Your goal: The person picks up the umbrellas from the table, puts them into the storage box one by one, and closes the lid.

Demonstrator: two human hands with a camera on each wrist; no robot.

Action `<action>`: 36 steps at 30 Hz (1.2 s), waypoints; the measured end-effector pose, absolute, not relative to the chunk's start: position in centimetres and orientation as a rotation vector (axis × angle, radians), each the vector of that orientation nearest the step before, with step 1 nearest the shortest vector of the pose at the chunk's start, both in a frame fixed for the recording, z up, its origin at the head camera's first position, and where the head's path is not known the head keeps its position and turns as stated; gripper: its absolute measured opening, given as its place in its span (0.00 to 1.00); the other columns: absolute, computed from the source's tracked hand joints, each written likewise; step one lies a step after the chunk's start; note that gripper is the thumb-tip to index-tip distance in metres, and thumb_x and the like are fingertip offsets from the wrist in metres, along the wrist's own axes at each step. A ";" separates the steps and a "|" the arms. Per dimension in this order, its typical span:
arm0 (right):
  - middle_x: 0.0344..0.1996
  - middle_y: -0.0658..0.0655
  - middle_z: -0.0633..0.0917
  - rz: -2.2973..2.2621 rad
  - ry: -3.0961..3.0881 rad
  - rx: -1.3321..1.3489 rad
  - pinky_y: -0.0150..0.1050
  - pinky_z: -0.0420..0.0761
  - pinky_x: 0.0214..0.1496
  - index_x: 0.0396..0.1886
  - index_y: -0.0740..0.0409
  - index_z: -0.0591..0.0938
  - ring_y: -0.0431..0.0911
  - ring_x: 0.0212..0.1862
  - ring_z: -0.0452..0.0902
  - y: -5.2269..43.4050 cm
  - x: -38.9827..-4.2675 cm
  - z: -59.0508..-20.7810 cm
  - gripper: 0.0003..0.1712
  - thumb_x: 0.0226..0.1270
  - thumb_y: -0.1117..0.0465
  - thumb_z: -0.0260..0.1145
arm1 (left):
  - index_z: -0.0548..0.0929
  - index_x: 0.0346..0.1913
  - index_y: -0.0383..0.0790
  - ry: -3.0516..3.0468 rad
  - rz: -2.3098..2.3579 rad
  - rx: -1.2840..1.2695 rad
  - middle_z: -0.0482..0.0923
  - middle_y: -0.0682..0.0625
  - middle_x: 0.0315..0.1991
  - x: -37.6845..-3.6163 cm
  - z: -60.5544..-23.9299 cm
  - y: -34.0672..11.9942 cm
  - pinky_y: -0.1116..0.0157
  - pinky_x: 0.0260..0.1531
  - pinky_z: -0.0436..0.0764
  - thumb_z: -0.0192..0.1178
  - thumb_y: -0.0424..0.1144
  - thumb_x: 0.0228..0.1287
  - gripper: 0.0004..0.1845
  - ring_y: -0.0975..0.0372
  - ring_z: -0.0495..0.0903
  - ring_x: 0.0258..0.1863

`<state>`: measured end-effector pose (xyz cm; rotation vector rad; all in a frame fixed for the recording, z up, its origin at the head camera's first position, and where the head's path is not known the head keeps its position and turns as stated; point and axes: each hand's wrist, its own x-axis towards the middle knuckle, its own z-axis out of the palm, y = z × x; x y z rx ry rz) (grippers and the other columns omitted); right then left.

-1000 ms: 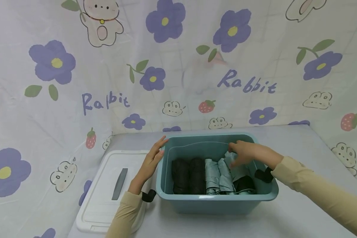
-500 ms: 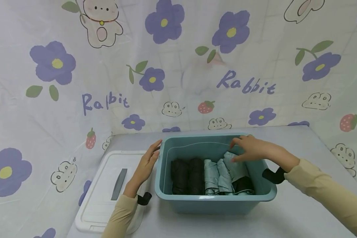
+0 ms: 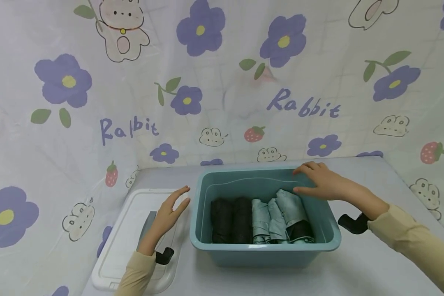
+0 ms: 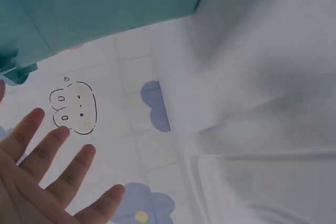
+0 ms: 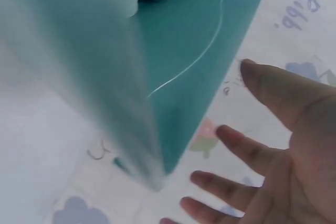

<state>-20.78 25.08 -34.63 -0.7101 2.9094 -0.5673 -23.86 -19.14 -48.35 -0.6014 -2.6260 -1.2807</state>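
Observation:
A teal storage bin point(image 3: 266, 247) stands on the table. Inside lie two dark rolled bundles, one of them a black roll point(image 3: 222, 222) at the left wall, and several light blue cloth rolls point(image 3: 290, 207), the rightmost with a black patch. My left hand point(image 3: 166, 216) hovers left of the bin, over the lid, apart from the rim; its fingers point(image 4: 68, 174) are spread in the left wrist view. Above the bin's back right corner hangs my right hand point(image 3: 325, 183), fingers extended and holding nothing. In the right wrist view, a gap shows between the right hand point(image 5: 278, 166) and the bin wall.
A white lid point(image 3: 112, 255) with a grey handle point(image 3: 146, 230) lies flat to the left of the bin. Behind the table point(image 3: 362, 181) hangs a white curtain point(image 3: 222, 82) printed with flowers and rabbits. Dark wrist cameras sit on both arms.
My right hand has lifted away from the light blue rolls and moved right towards the corner. The left hand has left the bin's rim and drawn left over the lid.

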 end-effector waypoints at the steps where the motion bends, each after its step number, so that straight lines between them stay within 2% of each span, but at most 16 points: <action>1: 0.59 0.71 0.67 -0.577 2.921 -0.712 0.66 0.64 0.54 0.59 0.62 0.71 0.70 0.59 0.58 25.2 -20.8 -34.7 0.30 0.64 0.47 0.61 | 0.69 0.65 0.48 -2.634 -1.263 -0.587 0.64 0.47 0.67 -24.1 -48.9 -19.6 0.45 0.61 0.61 0.51 0.49 0.68 0.24 0.52 0.61 0.67; 5: 0.63 0.72 0.63 -0.584 2.961 -0.699 0.68 0.60 0.56 0.64 0.64 0.66 0.71 0.62 0.55 25.8 -20.8 -35.3 0.35 0.65 0.47 0.60 | 0.70 0.64 0.42 -2.668 -1.240 -0.544 0.65 0.41 0.65 -23.7 -49.6 -20.7 0.44 0.58 0.65 0.54 0.47 0.66 0.25 0.47 0.64 0.64; 11: 0.66 0.72 0.59 -0.554 3.023 -0.673 0.70 0.60 0.56 0.69 0.62 0.60 0.70 0.64 0.53 26.7 -21.2 -36.5 0.41 0.64 0.43 0.59 | 0.67 0.65 0.40 -2.812 -1.170 -0.410 0.64 0.42 0.66 -23.1 -50.6 -23.0 0.45 0.59 0.64 0.55 0.52 0.65 0.30 0.46 0.62 0.65; 19: 0.68 0.66 0.60 -0.641 3.049 -0.748 0.69 0.59 0.57 0.69 0.56 0.61 0.66 0.66 0.54 28.0 -22.0 -38.2 0.40 0.62 0.43 0.61 | 0.65 0.66 0.40 -2.942 -1.118 -0.233 0.63 0.38 0.65 -22.2 -50.8 -24.9 0.43 0.56 0.66 0.57 0.49 0.64 0.31 0.42 0.63 0.63; 25: 0.69 0.62 0.59 -0.662 3.053 -0.754 0.69 0.59 0.57 0.70 0.51 0.60 0.64 0.68 0.53 28.7 -22.6 -39.4 0.41 0.61 0.41 0.61 | 0.66 0.66 0.37 -2.974 -0.957 -0.192 0.64 0.36 0.64 -21.7 -50.7 -25.7 0.42 0.56 0.65 0.59 0.46 0.63 0.31 0.41 0.64 0.62; 31: 0.71 0.61 0.56 -0.727 3.005 -0.764 0.71 0.58 0.56 0.72 0.48 0.58 0.64 0.68 0.52 29.0 -23.0 -40.3 0.41 0.63 0.43 0.60 | 0.69 0.63 0.33 -3.001 -0.778 -0.156 0.68 0.33 0.59 -21.8 -50.9 -26.3 0.41 0.48 0.70 0.62 0.43 0.59 0.30 0.37 0.68 0.55; 36: 0.71 0.62 0.55 -0.818 2.944 -0.730 0.71 0.56 0.57 0.73 0.49 0.54 0.65 0.69 0.50 29.3 -22.9 -41.0 0.41 0.64 0.45 0.59 | 0.70 0.61 0.32 -3.039 -0.633 -0.105 0.69 0.31 0.55 -21.9 -51.6 -26.7 0.43 0.42 0.73 0.63 0.44 0.58 0.31 0.38 0.71 0.49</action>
